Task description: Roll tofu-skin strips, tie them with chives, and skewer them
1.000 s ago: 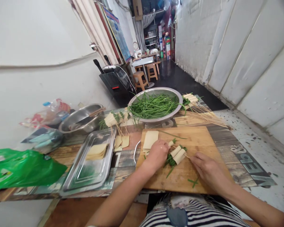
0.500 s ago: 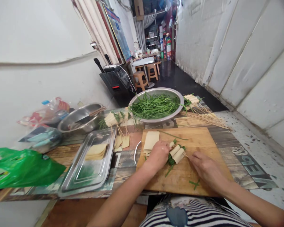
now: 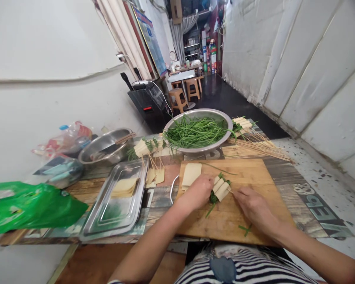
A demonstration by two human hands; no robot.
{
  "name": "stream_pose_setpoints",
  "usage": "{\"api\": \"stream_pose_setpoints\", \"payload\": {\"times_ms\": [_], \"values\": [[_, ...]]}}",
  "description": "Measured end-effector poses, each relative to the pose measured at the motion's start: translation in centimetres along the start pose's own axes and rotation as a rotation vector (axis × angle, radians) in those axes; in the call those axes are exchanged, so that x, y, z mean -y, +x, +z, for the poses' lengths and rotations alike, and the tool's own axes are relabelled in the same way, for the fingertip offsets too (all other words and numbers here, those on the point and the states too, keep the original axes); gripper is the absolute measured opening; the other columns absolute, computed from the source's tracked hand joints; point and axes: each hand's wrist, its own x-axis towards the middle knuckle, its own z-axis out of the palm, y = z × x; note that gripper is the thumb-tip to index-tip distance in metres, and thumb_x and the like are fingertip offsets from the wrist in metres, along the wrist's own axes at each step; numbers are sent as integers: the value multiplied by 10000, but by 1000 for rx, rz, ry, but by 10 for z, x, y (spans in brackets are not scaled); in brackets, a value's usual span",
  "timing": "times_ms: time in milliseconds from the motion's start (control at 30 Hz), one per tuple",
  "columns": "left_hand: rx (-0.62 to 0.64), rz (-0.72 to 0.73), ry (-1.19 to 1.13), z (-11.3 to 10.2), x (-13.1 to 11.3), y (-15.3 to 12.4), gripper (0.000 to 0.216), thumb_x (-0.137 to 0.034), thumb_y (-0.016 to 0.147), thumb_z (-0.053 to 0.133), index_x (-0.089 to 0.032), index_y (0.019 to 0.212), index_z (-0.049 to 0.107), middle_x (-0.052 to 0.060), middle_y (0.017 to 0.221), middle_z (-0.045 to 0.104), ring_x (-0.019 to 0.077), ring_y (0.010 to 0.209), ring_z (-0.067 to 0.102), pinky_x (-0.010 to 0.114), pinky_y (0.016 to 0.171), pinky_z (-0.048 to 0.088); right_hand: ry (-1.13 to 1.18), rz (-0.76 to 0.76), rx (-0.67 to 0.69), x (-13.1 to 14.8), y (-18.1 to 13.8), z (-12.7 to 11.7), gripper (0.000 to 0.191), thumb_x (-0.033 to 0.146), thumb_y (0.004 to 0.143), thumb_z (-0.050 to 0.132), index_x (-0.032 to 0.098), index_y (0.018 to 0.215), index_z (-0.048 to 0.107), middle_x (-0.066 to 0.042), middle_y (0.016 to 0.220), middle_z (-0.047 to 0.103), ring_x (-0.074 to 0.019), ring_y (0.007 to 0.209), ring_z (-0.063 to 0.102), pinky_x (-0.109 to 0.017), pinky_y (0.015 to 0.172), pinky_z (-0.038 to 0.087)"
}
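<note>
On the wooden cutting board [image 3: 254,173] lie small tofu-skin rolls [image 3: 221,188] wrapped round green chives. My left hand [image 3: 198,190] is closed on the left end of these rolls and presses them to the board. My right hand [image 3: 252,205] is closed in a pinch on a thin bamboo skewer [image 3: 231,192] whose tip touches the rolls' right side. A stack of flat tofu-skin sheets [image 3: 191,174] rests on the board just behind my left hand.
A steel bowl of chives [image 3: 197,131] stands behind the board, with loose skewers [image 3: 260,150] and finished rolls [image 3: 243,123] to its right. On the left are a steel tray [image 3: 118,201], another bowl [image 3: 106,146], skewered rolls [image 3: 143,148] and a green bag [image 3: 32,207].
Both hands and the rolls have drawn closer together; the skewer in my right hand has slid left into the rolls. The view has shifted slightly.
</note>
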Motion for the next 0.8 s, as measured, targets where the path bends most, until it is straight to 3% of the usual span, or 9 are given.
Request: {"api": "stream_pose_setpoints", "payload": {"times_ms": [133, 267, 333, 400, 467, 600, 700, 800], "values": [[-8, -40, -60, -6, 4, 0, 212, -17, 781, 471, -129, 834, 642, 100, 839, 683, 202, 809, 621, 278, 759, 478, -38, -15, 6, -1, 2, 0, 274, 160, 950, 346, 188, 783, 562, -50, 783, 563, -167, 713, 510, -291, 643, 417], [-86, -204, -206, -3, 0, -11, 238, -112, 908, 410, -175, 878, 637, 56, 820, 697, 175, 759, 636, 260, 718, 486, -76, -13, 3, -2, 3, 1, 269, 161, 948, 365, 188, 771, 566, -42, 765, 554, -167, 704, 506, -289, 639, 404], [-163, -297, -262, 7, -8, -18, 156, -240, 927, 483, -189, 977, 621, 52, 886, 700, 184, 804, 646, 277, 738, 500, -75, -12, 8, -2, 3, 1, 271, 155, 949, 363, 183, 785, 577, -43, 765, 557, -168, 702, 511, -289, 638, 404], [-258, -367, -266, 20, -19, -24, 323, -370, 847, 640, -181, 1099, 570, 75, 999, 685, 217, 905, 644, 319, 796, 512, -68, -12, 14, -1, 4, 1, 280, 145, 945, 356, 179, 788, 585, -45, 761, 559, -169, 693, 515, -289, 638, 407], [-346, -407, -219, 29, -31, -27, 451, -383, 773, 726, -161, 1119, 539, 103, 1047, 662, 249, 985, 622, 368, 851, 510, -68, -22, 6, 0, 7, -3, 278, 133, 935, 359, 178, 785, 589, -44, 754, 561, -169, 684, 514, -288, 639, 408], [-465, -363, -127, 27, -46, -24, 301, -234, 819, 672, -167, 1087, 552, 101, 1050, 648, 236, 983, 612, 396, 878, 511, -95, -77, -21, 2, 13, -16, 267, 99, 916, 364, 179, 785, 583, -33, 746, 560, -151, 664, 506, -270, 634, 408], [-511, -316, -93, 26, -48, -18, 265, -213, 830, 660, -176, 1079, 578, 95, 1052, 649, 236, 967, 613, 390, 864, 528, -152, -87, -14, 0, 13, -21, 272, 94, 914, 356, 172, 776, 577, -39, 775, 575, -147, 697, 523, -265, 656, 426], [-534, -281, -27, 38, -47, -17, 243, -218, 853, 634, -174, 1090, 601, 112, 1081, 649, 249, 970, 615, 404, 853, 544, -148, -89, 31, -14, 13, -21, 277, 133, 925, 368, 170, 775, 598, -37, 756, 579, -140, 669, 522, -258, 637, 428]]}}
